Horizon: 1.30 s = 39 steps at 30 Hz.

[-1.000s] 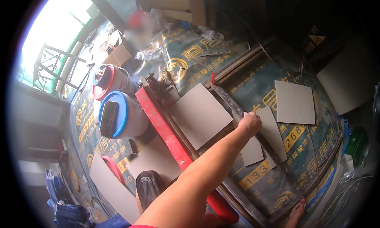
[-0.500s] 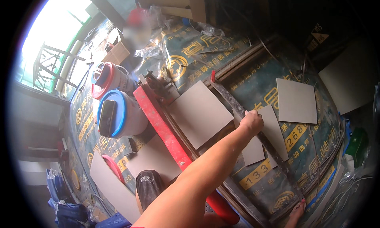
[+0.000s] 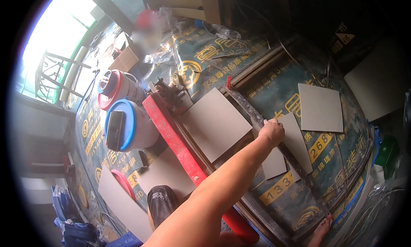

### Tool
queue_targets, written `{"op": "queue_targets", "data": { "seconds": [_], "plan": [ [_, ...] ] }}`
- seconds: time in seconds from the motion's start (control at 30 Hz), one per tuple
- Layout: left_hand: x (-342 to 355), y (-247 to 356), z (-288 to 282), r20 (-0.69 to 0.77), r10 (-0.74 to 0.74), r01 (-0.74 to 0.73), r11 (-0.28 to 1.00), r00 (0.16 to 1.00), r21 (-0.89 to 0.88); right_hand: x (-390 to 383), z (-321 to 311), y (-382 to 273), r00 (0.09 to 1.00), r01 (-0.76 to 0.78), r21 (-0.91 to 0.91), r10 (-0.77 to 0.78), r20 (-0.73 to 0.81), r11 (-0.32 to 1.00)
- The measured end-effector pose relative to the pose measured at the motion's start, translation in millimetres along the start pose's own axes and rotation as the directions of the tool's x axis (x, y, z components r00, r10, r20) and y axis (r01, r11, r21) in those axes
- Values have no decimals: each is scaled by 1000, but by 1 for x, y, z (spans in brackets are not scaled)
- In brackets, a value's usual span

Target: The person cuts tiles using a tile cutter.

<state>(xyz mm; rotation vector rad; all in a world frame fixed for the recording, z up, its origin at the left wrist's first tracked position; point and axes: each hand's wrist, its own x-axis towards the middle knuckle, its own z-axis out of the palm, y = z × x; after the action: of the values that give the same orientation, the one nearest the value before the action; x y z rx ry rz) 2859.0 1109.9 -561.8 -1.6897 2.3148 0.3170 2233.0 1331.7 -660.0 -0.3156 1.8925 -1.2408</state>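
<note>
Clock taken on the whole view, 12 at the top, unless noted.

Left hand sat between 3 and 4 o'clock, fingers curled over a dark bar — a firm grasp, around the bar's middle stretch. The bar slanted from 11 down to 5 o'clock, red at its upper end. Right hand, between 4 and 5 o'clock, was at the bar's lower end, beside a small red tip; too small to tell how far its fingers were closed.

Left of the bar, at 9 o'clock from the left hand, lay a pale square tile, and past that a scuffed red beam on a similar slant. From the same hand: a narrow tile piece at 6 o'clock, a longer tile strip between 3 and 4, a second square tile at 2, well apart from the bar.

Green printed floor sheet under much of this. Blue-lidded bucket at 9 o'clock, dark flat slab on its lid; red-lidded bucket just beside it, between 9 and 10. Cardboard box near 10. The person's knee, dark-clothed, showed at 7 — large pale panel to its left.
</note>
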Motion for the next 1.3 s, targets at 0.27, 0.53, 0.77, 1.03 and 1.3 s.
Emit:
{"op": "queue_targets", "data": {
  "seconds": [0.27,0.53,0.77,1.03,1.3],
  "plan": [
    [26,-36,43,65,-64,81,951,996,-298,3,51,-5,985,-2,207,-33,168,978],
    [17,-3,7,-185,280,-291,956,942,-32,-44,33,-39,997,72,100,-68,-45,992],
    [9,-15,7,-160,270,-280,959,949,-41,-68,66,-49,985,62,-65,-71,-160,996],
    [13,-15,4,-133,251,-266,959,959,-103,-55,58,-36,986,132,129,-117,-118,983],
    [12,-6,-1,-105,209,-221,968,972,-119,-54,54,-32,985,154,124,-142,-99,980]
  ]
}}
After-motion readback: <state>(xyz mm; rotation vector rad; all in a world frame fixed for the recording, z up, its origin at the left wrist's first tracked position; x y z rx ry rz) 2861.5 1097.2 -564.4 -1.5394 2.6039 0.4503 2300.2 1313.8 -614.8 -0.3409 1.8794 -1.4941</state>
